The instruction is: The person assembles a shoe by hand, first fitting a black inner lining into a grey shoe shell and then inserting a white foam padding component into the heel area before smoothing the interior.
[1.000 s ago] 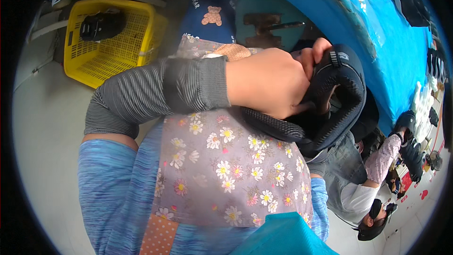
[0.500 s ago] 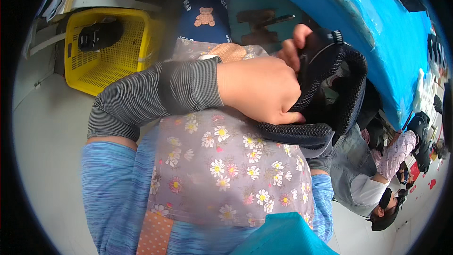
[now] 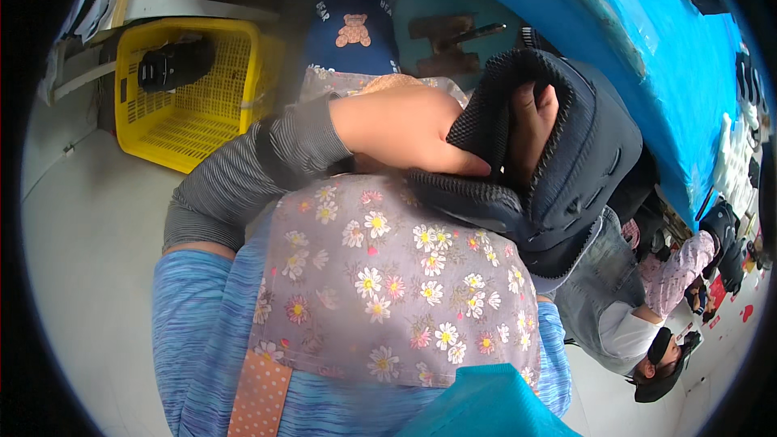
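Note:
A black padded mesh piece that looks like a shoe upper (image 3: 595, 142) is held above my lap, its opening turned toward me and slits showing along its outer side. From the left, my left hand (image 3: 409, 125) reaches to its near edge, closed with the thumb pressed along the mesh rim; the other fingers are partly hidden behind it. My right hand (image 3: 530, 129) is inside the opening, bent fingertips showing against the inner lining. The rest of that hand and its forearm are covered by the piece.
A yellow plastic basket (image 3: 182, 125) with a black item (image 3: 178, 63) inside stands at the far left. Along the right runs a blue-covered table (image 3: 647, 57). A dark blue cushion with a bear (image 3: 352, 0) lies ahead. Another person (image 3: 623, 332) sits at the right.
The black upper has turned, and more of its outer side now shows. My right hand went from its far outer edge to inside the opening. My left hand shifted slightly left and away.

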Motion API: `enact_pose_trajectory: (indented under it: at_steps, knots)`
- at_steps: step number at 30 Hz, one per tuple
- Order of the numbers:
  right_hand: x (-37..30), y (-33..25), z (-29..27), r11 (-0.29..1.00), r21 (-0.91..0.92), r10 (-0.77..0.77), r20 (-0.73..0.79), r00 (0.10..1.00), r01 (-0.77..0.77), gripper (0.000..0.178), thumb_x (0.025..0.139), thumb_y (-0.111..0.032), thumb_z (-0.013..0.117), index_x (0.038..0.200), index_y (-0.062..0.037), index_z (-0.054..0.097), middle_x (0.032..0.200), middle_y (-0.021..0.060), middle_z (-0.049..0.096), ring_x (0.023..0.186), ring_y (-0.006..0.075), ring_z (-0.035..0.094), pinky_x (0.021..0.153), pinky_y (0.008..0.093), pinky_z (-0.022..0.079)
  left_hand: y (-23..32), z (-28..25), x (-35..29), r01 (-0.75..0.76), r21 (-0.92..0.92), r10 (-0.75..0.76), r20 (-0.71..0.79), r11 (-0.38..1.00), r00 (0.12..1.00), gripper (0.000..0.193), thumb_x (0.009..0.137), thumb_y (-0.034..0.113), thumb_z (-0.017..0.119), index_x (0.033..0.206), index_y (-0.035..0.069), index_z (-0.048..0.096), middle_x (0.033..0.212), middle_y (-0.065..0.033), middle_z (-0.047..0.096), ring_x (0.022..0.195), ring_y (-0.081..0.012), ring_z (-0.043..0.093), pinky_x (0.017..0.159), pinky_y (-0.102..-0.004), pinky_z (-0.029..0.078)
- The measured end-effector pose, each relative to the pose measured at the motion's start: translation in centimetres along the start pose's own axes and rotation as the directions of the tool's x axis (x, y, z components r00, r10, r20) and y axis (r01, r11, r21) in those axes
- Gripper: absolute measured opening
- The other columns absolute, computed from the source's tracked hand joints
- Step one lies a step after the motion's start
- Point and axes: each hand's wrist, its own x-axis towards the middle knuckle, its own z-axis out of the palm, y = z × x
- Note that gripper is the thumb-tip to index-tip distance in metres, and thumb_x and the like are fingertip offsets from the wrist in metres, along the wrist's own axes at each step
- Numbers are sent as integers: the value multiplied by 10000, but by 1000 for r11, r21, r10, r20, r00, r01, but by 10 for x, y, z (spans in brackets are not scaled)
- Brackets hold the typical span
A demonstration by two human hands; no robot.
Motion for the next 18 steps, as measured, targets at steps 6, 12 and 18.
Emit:
enact_pose_trajectory:
  at_steps: [6,12,18]
  knots:
    - [8,-11,-1,984,-92,-161,-73,984,154,387,941,-160,672,1245,-15,482,976,156,627,890,252,625,782,333,513,30,-40,25,141,218,-76,-281,966,957,321,832,312,759,892,1,710,734,-164,677,620,-287,652,609,-343,510]
    - [34,-22,-13,886,-269,-388,12,922,377,464,924,-131,686,1306,15,467,1073,212,655,997,307,662,901,371,544,9,-35,25,127,416,-56,-179,901,982,275,833,309,718,851,35,710,763,-209,665,739,-402,661,662,-444,542]
    - [57,-14,-44,897,443,-228,437,870,12,256,899,-144,703,1075,-31,556,945,215,636,826,320,628,692,404,548,14,-12,25,-220,582,250,31,783,968,143,667,218,694,618,84,682,614,-121,607,582,-306,628,551,-391,501]
